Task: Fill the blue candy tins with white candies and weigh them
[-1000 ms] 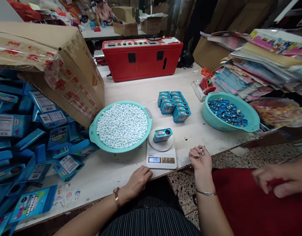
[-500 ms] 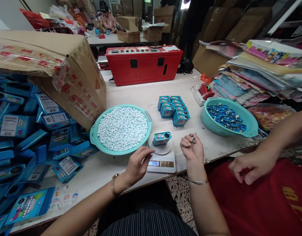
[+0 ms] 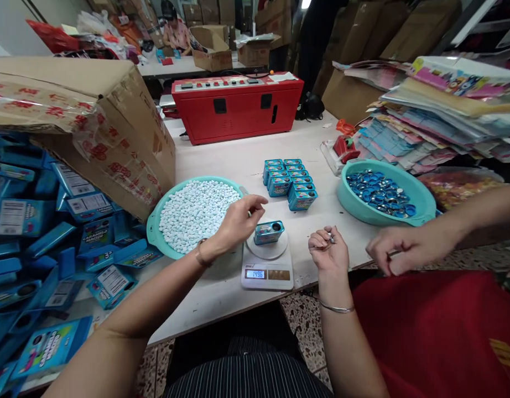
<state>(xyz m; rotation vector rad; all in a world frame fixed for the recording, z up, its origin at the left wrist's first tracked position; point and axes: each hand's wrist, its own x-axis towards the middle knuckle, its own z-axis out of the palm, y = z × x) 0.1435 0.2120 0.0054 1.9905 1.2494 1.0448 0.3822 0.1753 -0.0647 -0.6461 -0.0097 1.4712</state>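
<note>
A small blue tin (image 3: 269, 232) with a round hole in its top stands on a white digital scale (image 3: 267, 266) reading about 149. My left hand (image 3: 237, 221) hovers between the scale and a teal basin (image 3: 154, 234) full of white candies (image 3: 192, 213); thumb and fingers are pinched together, and I cannot make out anything in them. To the right of the scale, my right hand (image 3: 328, 251) is curled with fingers closed on a few small pale pieces.
Filled blue tins (image 3: 290, 177) stand in rows behind the scale. A second teal basin (image 3: 421, 205) holds blue caps. Another person's hand (image 3: 398, 250) reaches in from the right. An open carton (image 3: 84, 116) spills blue boxes at left. A red machine (image 3: 236, 105) sits at the back.
My left hand has risen from the table's front edge up over the scale toward the candy basin. The other person's hand has come in closer from the right. The scale reading is nearly unchanged.
</note>
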